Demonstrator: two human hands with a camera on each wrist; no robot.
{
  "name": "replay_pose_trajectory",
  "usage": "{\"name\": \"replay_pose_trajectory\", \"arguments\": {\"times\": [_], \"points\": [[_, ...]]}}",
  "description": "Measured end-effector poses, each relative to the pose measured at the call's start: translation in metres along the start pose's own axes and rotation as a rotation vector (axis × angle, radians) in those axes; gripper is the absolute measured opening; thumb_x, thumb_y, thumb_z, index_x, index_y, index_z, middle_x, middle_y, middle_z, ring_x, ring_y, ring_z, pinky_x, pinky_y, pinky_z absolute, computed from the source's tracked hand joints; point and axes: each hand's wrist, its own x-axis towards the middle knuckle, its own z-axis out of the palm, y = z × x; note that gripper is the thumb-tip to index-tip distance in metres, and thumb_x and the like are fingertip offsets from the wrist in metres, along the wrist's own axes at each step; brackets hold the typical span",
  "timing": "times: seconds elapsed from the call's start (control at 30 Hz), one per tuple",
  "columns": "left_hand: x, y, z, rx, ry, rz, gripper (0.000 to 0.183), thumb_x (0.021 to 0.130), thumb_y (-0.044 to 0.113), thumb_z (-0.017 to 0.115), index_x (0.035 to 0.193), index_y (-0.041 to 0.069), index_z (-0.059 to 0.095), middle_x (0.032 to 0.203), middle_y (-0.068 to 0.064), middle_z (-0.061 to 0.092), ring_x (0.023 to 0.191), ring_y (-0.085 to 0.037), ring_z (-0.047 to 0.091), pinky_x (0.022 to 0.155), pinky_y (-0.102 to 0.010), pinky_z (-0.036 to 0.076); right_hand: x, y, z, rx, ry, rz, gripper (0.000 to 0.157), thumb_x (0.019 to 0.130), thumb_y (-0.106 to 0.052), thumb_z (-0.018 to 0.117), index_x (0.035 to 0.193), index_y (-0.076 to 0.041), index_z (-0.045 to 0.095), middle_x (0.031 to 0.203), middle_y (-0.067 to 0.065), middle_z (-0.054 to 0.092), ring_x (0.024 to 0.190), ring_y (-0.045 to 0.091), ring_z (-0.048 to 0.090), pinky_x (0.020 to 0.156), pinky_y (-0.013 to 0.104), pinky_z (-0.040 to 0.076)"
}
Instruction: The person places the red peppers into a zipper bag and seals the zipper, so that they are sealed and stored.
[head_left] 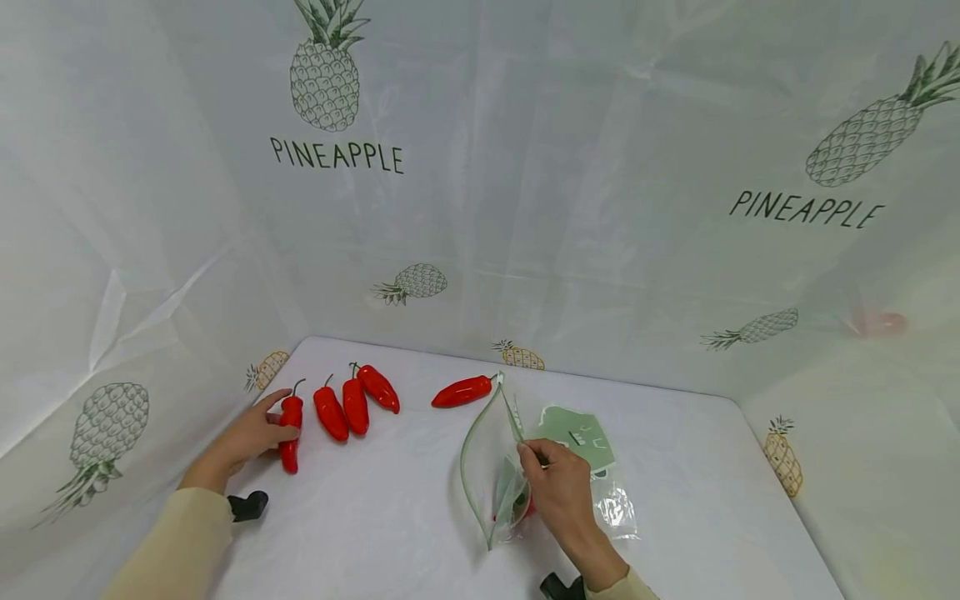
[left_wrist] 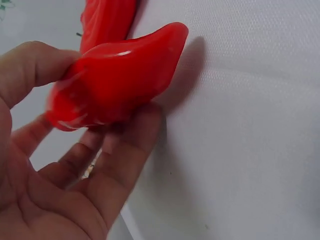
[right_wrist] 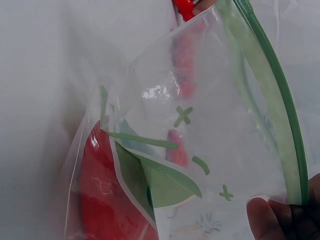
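My left hand (head_left: 243, 440) grips a red chili pepper (head_left: 291, 417) at the table's left side. In the left wrist view that glossy pepper (left_wrist: 120, 75) lies between thumb and fingers, its tip near the cloth. My right hand (head_left: 561, 493) pinches the green zip edge of a clear zip bag (head_left: 467, 450), whose mouth gapes toward the left. Through the plastic in the right wrist view, a red shape (right_wrist: 102, 185) shows low in the bag, beside a green white-edged print (right_wrist: 167, 180). Three more red peppers (head_left: 331, 413) lie right of my left hand.
Another red pepper (head_left: 461, 392) lies by the bag's far corner. Right of the right hand are a green printed piece (head_left: 581, 435) and crinkled clear plastic (head_left: 617, 508). Pineapple-printed white sheeting (head_left: 525, 208) surrounds the white table (head_left: 360, 517) at the back and sides.
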Motion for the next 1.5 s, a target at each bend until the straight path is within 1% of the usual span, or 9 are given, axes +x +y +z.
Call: {"name": "replay_pose_trajectory", "arguments": {"times": [0.1,0.2,0.43,0.63,0.93,1.13,1.27,1.4,1.5], "points": [[-0.003,0.001,-0.001,-0.063,-0.001,0.004,0.092,0.097,0.014,0.070,0.168,0.005,0.011,0.144,-0.038,0.036,0.118,-0.045,0.054,0.089,-0.043,0.063,0.000,0.000,0.000,0.002,-0.005,0.005,0.008,0.090,-0.007,0.080,0.085,-0.013,0.081,0.075,-0.003,0.074,0.068,0.004,0.064,0.057,0.021,0.053],[-0.006,0.003,-0.001,-0.098,0.011,0.001,0.092,0.097,0.010,0.068,0.168,0.007,0.009,0.151,-0.041,0.030,0.124,-0.051,0.052,0.092,-0.048,0.063,-0.001,0.000,0.000,0.002,-0.007,0.007,0.009,0.090,-0.007,0.079,0.084,-0.013,0.081,0.075,-0.004,0.074,0.068,0.003,0.063,0.057,0.021,0.053],[-0.007,0.000,0.002,-0.112,0.055,0.028,0.086,0.100,0.013,0.070,0.166,0.007,0.015,0.151,-0.040,0.033,0.124,-0.054,0.054,0.091,-0.049,0.064,-0.001,0.001,0.000,0.005,-0.002,0.001,0.010,0.090,-0.006,0.079,0.084,-0.013,0.081,0.075,-0.003,0.074,0.068,0.004,0.064,0.057,0.021,0.053],[-0.008,0.001,0.006,-0.116,0.077,0.058,0.086,0.100,0.015,0.072,0.166,0.009,0.016,0.156,-0.038,0.033,0.136,-0.056,0.045,0.100,-0.054,0.059,-0.001,0.000,-0.001,0.004,0.002,-0.015,0.010,0.090,-0.005,0.079,0.084,-0.013,0.080,0.075,-0.004,0.074,0.068,0.003,0.063,0.057,0.021,0.052],[-0.009,0.008,0.011,-0.146,0.110,0.091,0.090,0.099,0.022,0.075,0.168,0.014,0.019,0.156,-0.036,0.036,0.135,-0.054,0.050,0.092,-0.047,0.064,-0.001,0.000,-0.002,0.007,-0.002,-0.015,0.009,0.090,-0.006,0.080,0.084,-0.012,0.081,0.074,-0.004,0.073,0.067,0.003,0.062,0.057,0.021,0.053],[-0.010,0.018,0.017,-0.146,0.125,0.121,0.089,0.098,0.026,0.076,0.168,0.019,0.021,0.160,-0.033,0.037,0.134,-0.051,0.053,0.087,-0.043,0.065,0.001,-0.002,-0.004,0.015,0.003,-0.016,0.008,0.090,-0.006,0.080,0.084,-0.010,0.081,0.070,-0.005,0.071,0.064,0.002,0.061,0.054,0.021,0.051],[-0.012,0.028,0.021,-0.176,0.100,0.159,0.084,0.100,0.021,0.073,0.167,0.018,0.023,0.158,-0.033,0.039,0.130,-0.050,0.058,0.086,-0.042,0.065,0.001,-0.003,-0.005,0.014,0.001,-0.005,0.008,0.090,-0.006,0.080,0.084,-0.010,0.080,0.068,-0.006,0.069,0.063,0.002,0.059,0.053,0.021,0.050],[-0.014,0.038,0.026,-0.223,0.062,0.210,0.081,0.101,0.017,0.072,0.166,0.015,0.023,0.156,-0.033,0.041,0.126,-0.048,0.061,0.087,-0.043,0.065,0.001,-0.004,-0.006,0.017,-0.009,0.009,0.008,0.091,-0.006,0.079,0.085,-0.011,0.080,0.068,-0.006,0.069,0.063,0.003,0.058,0.053,0.021,0.049],[-0.014,0.044,0.031,-0.231,0.049,0.240,0.081,0.101,0.017,0.073,0.165,0.017,0.024,0.155,-0.032,0.044,0.124,-0.045,0.063,0.087,-0.043,0.065,0.001,-0.004,-0.007,0.021,-0.018,0.016,0.008,0.092,-0.007,0.079,0.086,-0.011,0.080,0.070,-0.005,0.070,0.063,0.003,0.058,0.052,0.021,0.049]]}}
